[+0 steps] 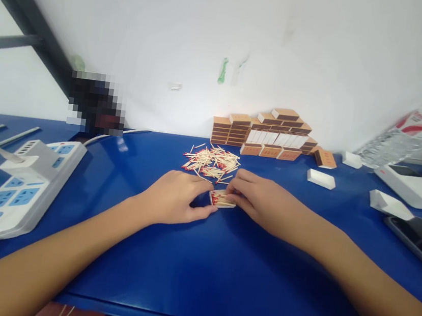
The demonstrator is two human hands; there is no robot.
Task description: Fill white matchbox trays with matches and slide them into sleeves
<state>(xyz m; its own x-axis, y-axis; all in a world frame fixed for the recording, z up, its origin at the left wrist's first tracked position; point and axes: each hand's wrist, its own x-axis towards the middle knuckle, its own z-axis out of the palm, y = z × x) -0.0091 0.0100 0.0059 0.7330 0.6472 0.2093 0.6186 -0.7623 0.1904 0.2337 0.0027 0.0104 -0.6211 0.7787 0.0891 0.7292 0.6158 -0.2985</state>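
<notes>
A small white matchbox tray [229, 206] lies on the blue table, filled with red-tipped matches [221, 198]. The thumb and forefinger of my left hand [173, 197] grip its left end. My right hand [262, 197] is curled over the right end, fingertips pinched together at the matches; exactly how many it holds is hidden. Just behind the tray, a loose heap of matches [212, 162] spreads over the tabletop.
Stacked matchboxes [229, 132] stand against the wall. White trays [321, 178] lie to the right, near a phone [418, 240], a white device [415, 188] and a plastic bottle [402, 135]. A power strip [21, 196] with cables sits at left.
</notes>
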